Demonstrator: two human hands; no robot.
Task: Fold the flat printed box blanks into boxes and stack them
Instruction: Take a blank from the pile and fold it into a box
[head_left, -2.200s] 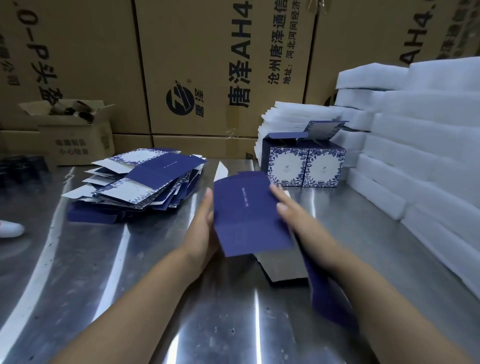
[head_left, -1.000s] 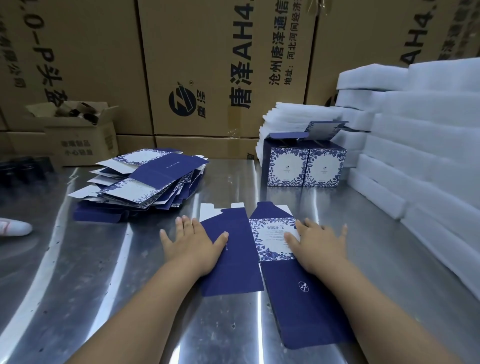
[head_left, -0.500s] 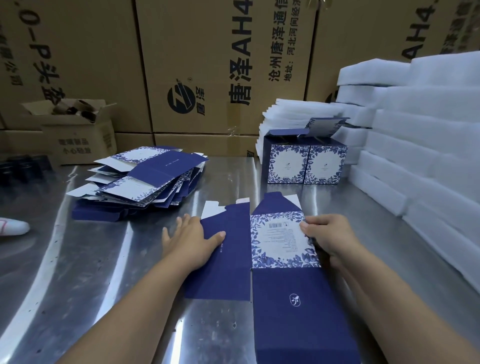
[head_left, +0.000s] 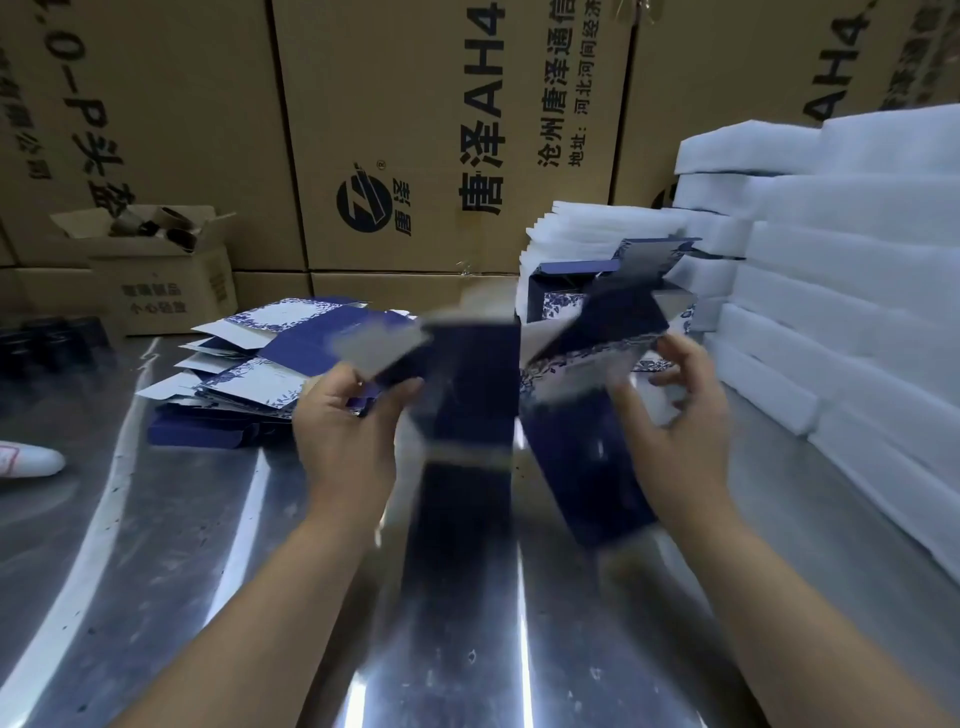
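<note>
Foam stack (head_left: 857, 291) crowds 3 o'clock and the steel table (head_left: 156, 545) stretches toward 6. My left hand (head_left: 345, 436) and right hand (head_left: 675, 441) grip the blurred blank (head_left: 467, 379) between them.

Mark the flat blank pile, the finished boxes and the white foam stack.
flat blank pile (head_left: 260, 387), head view, on a white printed panel near the top.
finished boxes (head_left: 551, 305), head view, on the left box's floral front face.
white foam stack (head_left: 857, 291), head view, on a sheet's front edge.
</note>
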